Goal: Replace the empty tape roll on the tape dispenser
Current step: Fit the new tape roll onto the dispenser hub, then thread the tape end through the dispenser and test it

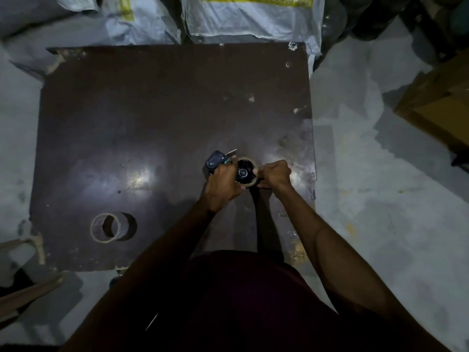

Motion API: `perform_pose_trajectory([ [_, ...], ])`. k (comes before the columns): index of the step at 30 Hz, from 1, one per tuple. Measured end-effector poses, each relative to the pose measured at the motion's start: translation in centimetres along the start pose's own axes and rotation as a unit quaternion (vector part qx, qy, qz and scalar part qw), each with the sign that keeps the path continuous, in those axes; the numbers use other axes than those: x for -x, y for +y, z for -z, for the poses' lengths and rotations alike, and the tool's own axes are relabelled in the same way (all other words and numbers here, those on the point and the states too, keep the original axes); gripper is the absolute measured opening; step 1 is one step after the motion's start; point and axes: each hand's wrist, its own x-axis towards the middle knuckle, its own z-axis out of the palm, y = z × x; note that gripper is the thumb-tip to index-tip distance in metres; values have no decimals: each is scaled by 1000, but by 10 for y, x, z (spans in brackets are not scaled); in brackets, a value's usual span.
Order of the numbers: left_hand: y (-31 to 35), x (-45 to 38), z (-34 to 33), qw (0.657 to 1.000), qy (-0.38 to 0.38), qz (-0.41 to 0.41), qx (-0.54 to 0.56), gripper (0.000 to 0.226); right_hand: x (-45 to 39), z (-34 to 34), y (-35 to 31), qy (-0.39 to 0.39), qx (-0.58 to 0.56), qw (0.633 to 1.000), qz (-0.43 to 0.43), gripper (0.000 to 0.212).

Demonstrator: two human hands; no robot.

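My left hand (223, 184) grips the dispenser (229, 166); right hand (275, 175) pinches its roll (250, 182) at 3 o'clock. Empty core (106, 227) at table's (152, 110) 8 o'clock.

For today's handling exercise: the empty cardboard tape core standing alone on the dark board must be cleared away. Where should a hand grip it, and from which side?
Come from above and pinch the thin wall of the empty cardboard tape core at its top rim, one finger inside the hollow, thumb outside. It seems to rest on one end with the opening facing up, nothing crowding it on the dark brown board, so the rim looks freely reachable.
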Motion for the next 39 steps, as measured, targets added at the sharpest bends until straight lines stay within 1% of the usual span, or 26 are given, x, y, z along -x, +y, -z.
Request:
perform_pose_trajectory([
  [7,-2,-1,-4,1000,0,-6,-19,100,1,-3,0,23,18,1000,-2,18],
  [15,2,3,-4,1000,-13,-1,-7,103,-1,-4,0,23,24,999,-5,19],
  [19,8,7,-4,1000,-16,3,-11,110,-19,-15,15,63,82,994,30,23],
  [21,9,13,-6,1000,-22,1,-9,109,-25,-21,22,79,109,989,55,25],
  [24,3,25,-14,1000,-6,-9,15,98,2,-22,22,89,114,985,97,31],
  [28,-21,46,-25,994,100,-7,53,73,25,-22,36,89,91,981,147,29],
  [30,-33,57,-24,990,130,5,62,63,38,-25,40,95,87,978,164,29],
  [33,-48,66,-26,984,152,25,93,58,62,-31,46,101,79,974,187,26],
  [36,-54,67,-31,978,154,62,127,59,77,-33,52,121,108,967,196,20],
  [38,-48,71,-28,973,151,92,151,51,79,-30,56,124,118,965,197,7],
  [39,-45,76,-24,969,140,105,174,43,79,-27,58,118,117,966,197,1],
])
